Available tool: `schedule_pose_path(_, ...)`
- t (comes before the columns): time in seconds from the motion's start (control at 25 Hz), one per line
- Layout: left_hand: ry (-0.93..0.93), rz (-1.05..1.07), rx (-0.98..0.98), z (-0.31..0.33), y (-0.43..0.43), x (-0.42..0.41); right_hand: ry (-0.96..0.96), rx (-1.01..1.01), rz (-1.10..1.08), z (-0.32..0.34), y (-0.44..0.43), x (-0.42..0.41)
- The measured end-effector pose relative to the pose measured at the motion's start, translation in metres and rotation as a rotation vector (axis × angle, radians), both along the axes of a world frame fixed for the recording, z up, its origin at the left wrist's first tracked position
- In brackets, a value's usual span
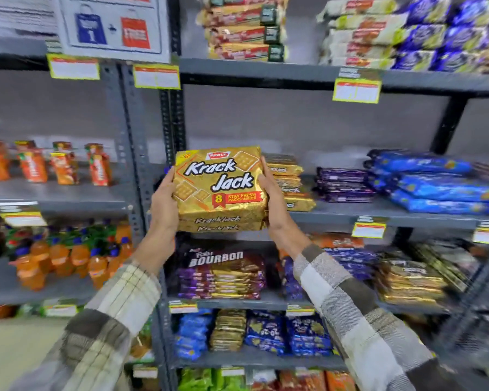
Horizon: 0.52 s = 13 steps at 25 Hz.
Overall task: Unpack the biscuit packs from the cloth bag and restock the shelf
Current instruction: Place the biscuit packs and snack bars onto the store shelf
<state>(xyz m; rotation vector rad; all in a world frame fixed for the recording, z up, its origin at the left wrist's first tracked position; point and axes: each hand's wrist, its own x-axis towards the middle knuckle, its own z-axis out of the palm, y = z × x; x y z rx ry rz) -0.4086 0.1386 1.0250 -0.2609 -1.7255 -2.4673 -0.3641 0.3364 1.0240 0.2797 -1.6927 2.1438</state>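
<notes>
A large gold Krack Jack biscuit pack [220,187] is held up in front of the grey shelf [336,214], tilted with its face toward me. My left hand [163,204] grips its left edge and my right hand [271,198] grips its right edge, fingers curled behind the pack. Just behind and to the right, a stack of matching gold Krack Jack packs [290,182] lies on the shelf. The cloth bag is out of view.
On the same shelf lie purple packs [342,183] and blue packs [435,182]. Bourbon packs [220,275] fill the shelf below. Orange packets [48,165] and orange drink bottles [68,255] occupy the left rack. Grey uprights [141,165] divide the racks.
</notes>
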Motion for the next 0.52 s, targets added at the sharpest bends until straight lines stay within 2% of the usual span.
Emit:
schedule_pose_path(0.28, -0.064, -0.143, -0.047, 0.015, 0.102, -0.023, -0.073, -0.141, -0.163, 0.011, 0.089, -0.016)
schedule_pose_path(0.52, -0.085, -0.268, -0.169, 0.016, 0.147, -0.073, -0.134, -0.116, -0.250, 0.014, 0.134, -0.045)
